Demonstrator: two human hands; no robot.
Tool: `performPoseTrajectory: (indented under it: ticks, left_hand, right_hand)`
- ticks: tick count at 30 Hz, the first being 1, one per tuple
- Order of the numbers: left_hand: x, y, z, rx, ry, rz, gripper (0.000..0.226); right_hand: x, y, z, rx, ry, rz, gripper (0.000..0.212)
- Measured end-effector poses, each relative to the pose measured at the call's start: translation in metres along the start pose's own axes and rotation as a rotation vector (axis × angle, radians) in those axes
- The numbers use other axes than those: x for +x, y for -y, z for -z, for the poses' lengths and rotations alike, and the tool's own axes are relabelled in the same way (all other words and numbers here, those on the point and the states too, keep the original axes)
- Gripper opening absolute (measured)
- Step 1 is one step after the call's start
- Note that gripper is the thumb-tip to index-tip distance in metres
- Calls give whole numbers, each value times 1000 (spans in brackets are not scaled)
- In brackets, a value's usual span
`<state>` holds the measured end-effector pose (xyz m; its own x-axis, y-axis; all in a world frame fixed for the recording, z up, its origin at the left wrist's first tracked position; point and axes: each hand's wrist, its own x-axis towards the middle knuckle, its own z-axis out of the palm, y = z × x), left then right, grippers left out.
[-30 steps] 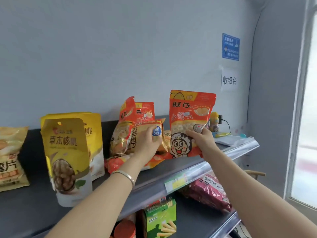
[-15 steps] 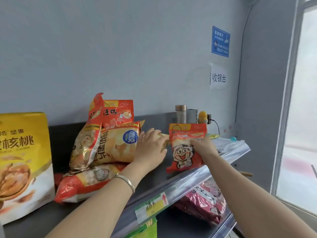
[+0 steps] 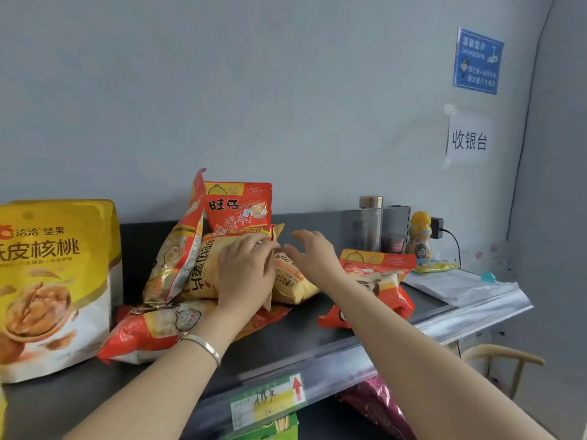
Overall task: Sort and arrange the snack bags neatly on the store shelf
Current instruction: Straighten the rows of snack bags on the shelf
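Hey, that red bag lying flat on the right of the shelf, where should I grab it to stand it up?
Probably pinch the red bag by its flat top seal, the far yellow-banded edge, coming from the right. It lies face up with that edge thin and uncovered; its middle looks puffed.
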<state>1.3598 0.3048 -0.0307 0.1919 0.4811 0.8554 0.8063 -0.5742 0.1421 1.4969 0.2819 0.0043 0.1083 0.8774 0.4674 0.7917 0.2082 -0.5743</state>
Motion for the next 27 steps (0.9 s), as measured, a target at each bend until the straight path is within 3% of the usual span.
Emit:
performPoseTrajectory:
  ticks: [5, 8, 10, 17, 21, 27]
  left_hand:
    - [-12, 26, 8, 152, -155, 134, 34]
    - [-15, 29, 5, 163, -191, 220, 39]
    - [-15, 32, 3, 139, -175, 310, 43]
    - [-13, 39, 0, 63, -95, 440, 42]
    - [-12, 40, -1, 0, -77, 451, 42]
    - [-13, 36, 2, -33, -66, 448, 37]
  right_hand:
    - [12, 28, -30, 339, 76, -117, 53]
    - [21, 38, -38, 547, 17, -229, 92]
    - [27, 43, -43, 562, 2, -265, 105]
    - [38, 45, -47, 517, -102, -187, 84]
    - [38, 41, -21, 462, -234, -129, 89]
    - [34, 11, 19, 687, -337, -256, 93]
